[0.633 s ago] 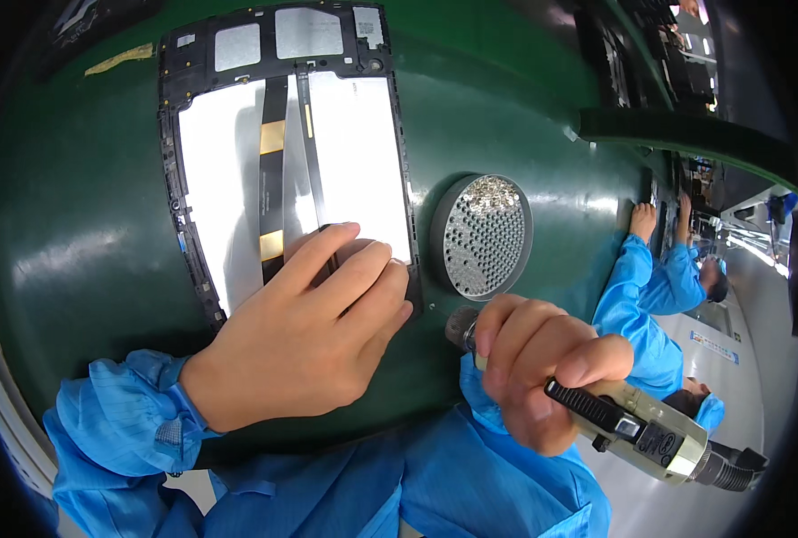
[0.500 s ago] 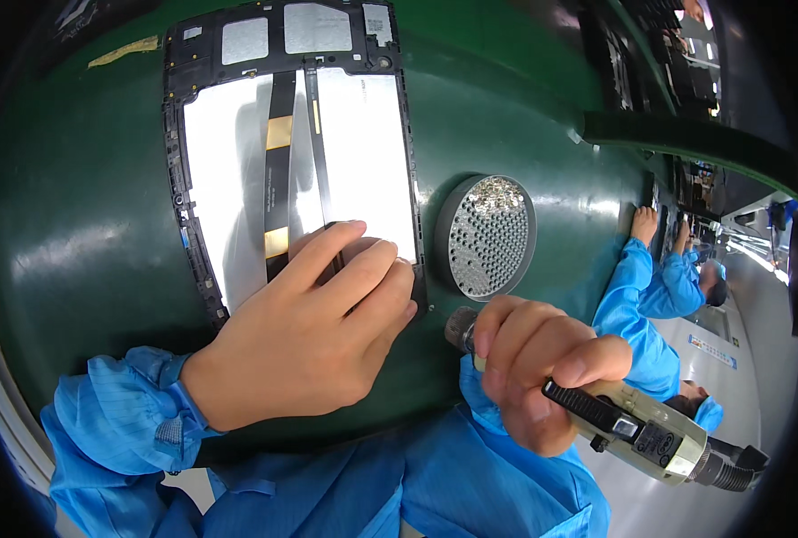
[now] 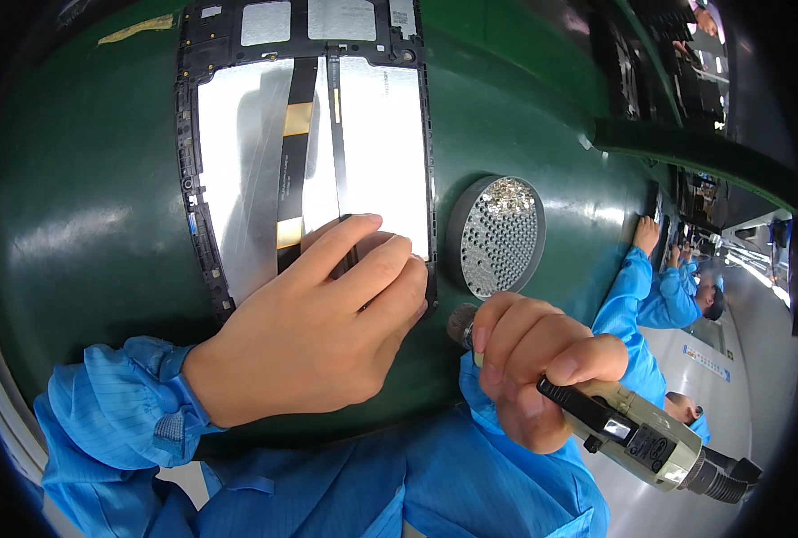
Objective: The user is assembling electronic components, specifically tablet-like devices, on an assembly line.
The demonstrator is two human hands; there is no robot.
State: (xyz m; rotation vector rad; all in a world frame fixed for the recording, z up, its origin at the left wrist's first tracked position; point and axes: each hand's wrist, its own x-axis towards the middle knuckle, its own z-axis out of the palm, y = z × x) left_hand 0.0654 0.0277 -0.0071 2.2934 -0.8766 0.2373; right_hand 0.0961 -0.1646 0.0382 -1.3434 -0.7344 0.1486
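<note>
The left hand (image 3: 314,336) lies flat and open on the bottom of the open tablet (image 3: 305,148), in the upper middle of the frame on the green table (image 3: 76,224). The right hand (image 3: 533,368) is closed tight around an electric screwdriver (image 3: 632,430) at the lower right, near a round screw tray (image 3: 497,235).

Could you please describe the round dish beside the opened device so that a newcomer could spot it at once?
Start at the dark green work surface and find the black-framed opened device with silver panels. Just to its right sits the round grey perforated dish, holding small shiny screws at its far edge. It is the only circular, hole-dotted thing there.
</note>
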